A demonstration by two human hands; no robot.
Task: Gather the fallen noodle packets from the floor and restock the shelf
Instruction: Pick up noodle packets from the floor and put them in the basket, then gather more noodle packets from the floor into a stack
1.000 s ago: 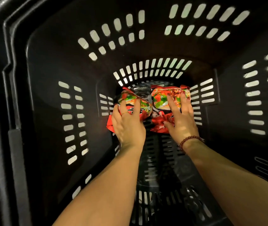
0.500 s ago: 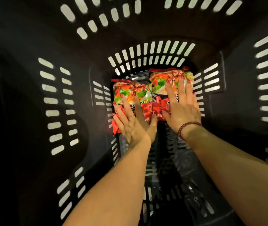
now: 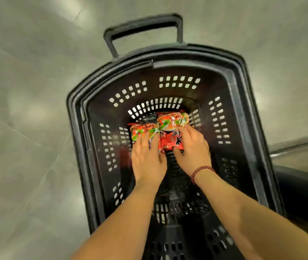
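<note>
"Reaching into the basket (image 3: 78,128), were both hands?"

"Both. The forearms came in from 6 o'clock, and the hands met low down, toward the 12 o'clock end of its slotted bottom."

"And the packets?"

"Two, red with green and white print, side by side down at that end. The left packet (image 3: 140,130) sat at 9 o'clock of the right packet (image 3: 173,120). Their edges touched or overlapped; I couldn't tell which. The right one lay a little further toward 12."

"How did the left hand (image 3: 147,160) have hold?"

"Its fingers were bent over the top of the left packet, covering the near half, with the thumb drawn in at the packet's 5 o'clock corner. That was a closed grasp on the packet. A thin ring (image 3: 144,146) showed on one finger."

"The right hand?"

"The right hand (image 3: 193,152) clasped the right packet much the same way. Its fingers curled over the 3 o'clock side and the thumb hooked at the near edge, at 6. A beaded bracelet (image 3: 202,170) circled that wrist."

"Were the packets lifted?"

"I couldn't tell whether they rested on the bottom or hung just above it."

"What lay around?"

"The basket was black, slotted in every wall, and its handle (image 3: 143,29) stood out from the rim at 12 o'clock. Grey floor (image 3: 27,128) spread from 7 round to 2 o'clock."
</note>
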